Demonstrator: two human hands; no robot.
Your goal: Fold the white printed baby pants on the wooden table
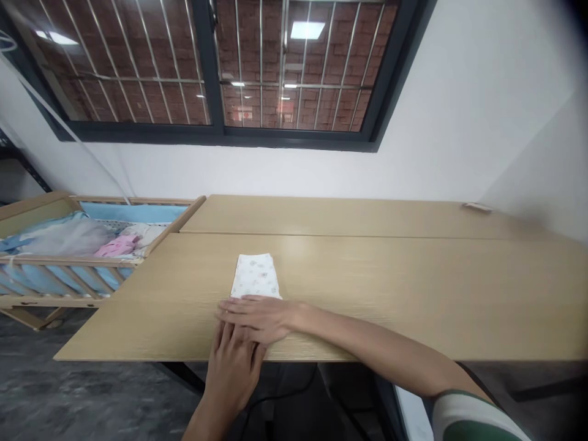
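Observation:
A small folded white cloth (256, 276) with a faint print lies on the wooden table (390, 288), near its front edge. My right hand (257, 317) lies flat across the cloth's near end, fingers stretched out to the left. My left hand (233, 361) reaches up from below, fingers flat and partly tucked under the right hand at the table's front edge. Neither hand grips anything. The near edge of the cloth is hidden under my hands.
A wooden baby cot (78, 251) with blue lining and pink and white clothes stands to the left of the table. A small flat object (478, 207) lies at the table's far right. A white wall and a barred window (220, 67) are behind.

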